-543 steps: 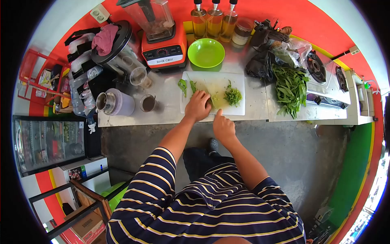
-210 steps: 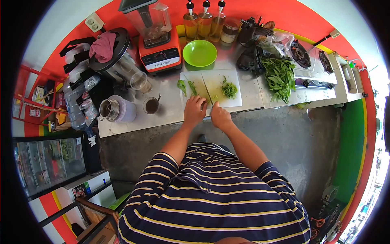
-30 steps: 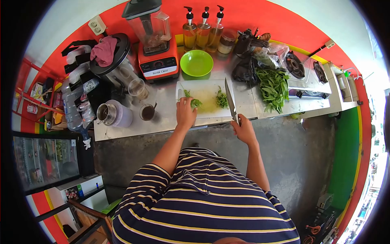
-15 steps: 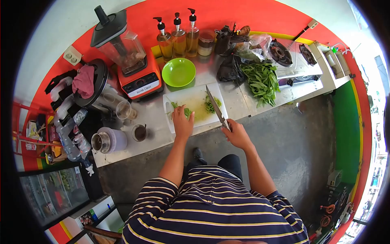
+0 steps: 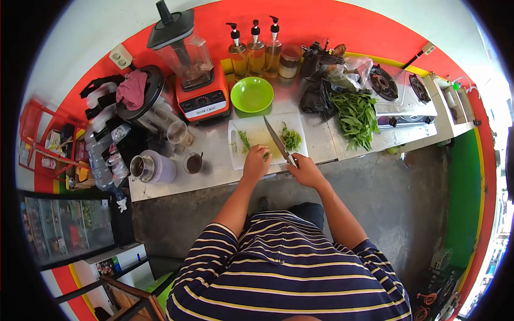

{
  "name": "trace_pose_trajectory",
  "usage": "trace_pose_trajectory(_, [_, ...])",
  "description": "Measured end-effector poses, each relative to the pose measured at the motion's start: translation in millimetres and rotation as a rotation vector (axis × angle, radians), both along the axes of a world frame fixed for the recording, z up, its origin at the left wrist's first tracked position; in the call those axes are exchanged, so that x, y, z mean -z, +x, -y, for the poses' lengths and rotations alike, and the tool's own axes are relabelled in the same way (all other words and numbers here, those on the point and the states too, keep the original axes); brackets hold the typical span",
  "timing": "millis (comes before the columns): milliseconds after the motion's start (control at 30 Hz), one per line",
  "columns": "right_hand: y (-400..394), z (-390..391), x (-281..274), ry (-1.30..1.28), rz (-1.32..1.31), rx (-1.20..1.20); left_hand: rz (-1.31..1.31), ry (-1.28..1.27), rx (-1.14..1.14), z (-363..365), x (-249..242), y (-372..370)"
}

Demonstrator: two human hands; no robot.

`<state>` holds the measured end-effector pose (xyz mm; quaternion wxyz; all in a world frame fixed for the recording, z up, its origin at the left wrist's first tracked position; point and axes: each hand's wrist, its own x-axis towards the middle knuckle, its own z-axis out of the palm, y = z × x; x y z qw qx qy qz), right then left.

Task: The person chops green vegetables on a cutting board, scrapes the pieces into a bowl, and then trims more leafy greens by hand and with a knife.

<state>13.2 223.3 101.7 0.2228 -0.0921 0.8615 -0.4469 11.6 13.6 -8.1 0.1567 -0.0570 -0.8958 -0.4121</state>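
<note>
A white cutting board [image 5: 251,123] lies on the steel counter. My right hand [image 5: 307,171] is closed around the handle of a kitchen knife [image 5: 274,134], whose blade points up and left over the board. At the board's near edge, left of the knife handle, my left hand [image 5: 256,161] pinches a small bit of green leaves [image 5: 266,155], mostly hidden by the fingers. A pile of chopped greens [image 5: 291,139] sits right of the blade. A few loose green stems [image 5: 243,140] rest on the board's left side.
Behind the board are a green bowl [image 5: 251,95], a red-based blender [image 5: 202,101] and pump bottles [image 5: 256,53]. To the right are a bunch of leafy greens [image 5: 355,120] and a gas stove [image 5: 399,96]. A glass [image 5: 193,163] and a metal-topped container [image 5: 155,168] stand left.
My left hand has moved right and toward the board's near edge, closer to the knife, with a bit of greens in it. Stems it covered now show. The camera view has shifted.
</note>
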Motion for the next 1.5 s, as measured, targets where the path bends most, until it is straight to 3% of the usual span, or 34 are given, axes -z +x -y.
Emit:
trace_pose_trajectory(200, [-3.9, 34.6, 48.6, 0.037, -0.186, -0.134, -0.059, 0.043, -0.020, 4.7, 15.1, 12.8])
trace_pose_trajectory(267, [-1.8, 46.6, 56.7, 0.206, -0.293, -0.084, -0.083, 0.071, -0.049, 0.7, 13.1, 11.6])
trace_pose_trajectory(367, [0.1, 52.3, 49.5, 0.258, -0.268, -0.041, -0.164, -0.034, -0.153, 2.0, 2.5, 12.1])
trace_pose_trajectory(567, [5.4, 46.8, 57.2, 0.328, -0.197, -0.037, -0.135, -0.131, 0.188, 24.2, 4.7, 5.0])
trace_pose_trajectory(867, [16.9, 55.3, 55.3, 0.549, -0.069, -0.112, -0.146, -0.063, 0.173, 21.3, -4.1, 7.7])
trace_pose_trajectory(1000, [18.1, 60.0, 58.8, 0.620, -0.061, -0.099, -0.145, -0.121, 0.063, 16.5, -0.6, 8.1])
trace_pose_trajectory(1133, [23.3, 62.4, 64.8, 0.633, -0.068, -0.074, -0.163, -0.196, -0.043, 12.5, -4.2, 12.5])
trace_pose_trajectory(1500, [40.0, 87.3, 51.4, 0.591, -0.018, -0.019, -0.146, -0.149, -0.020, 9.6, 0.7, 12.6])
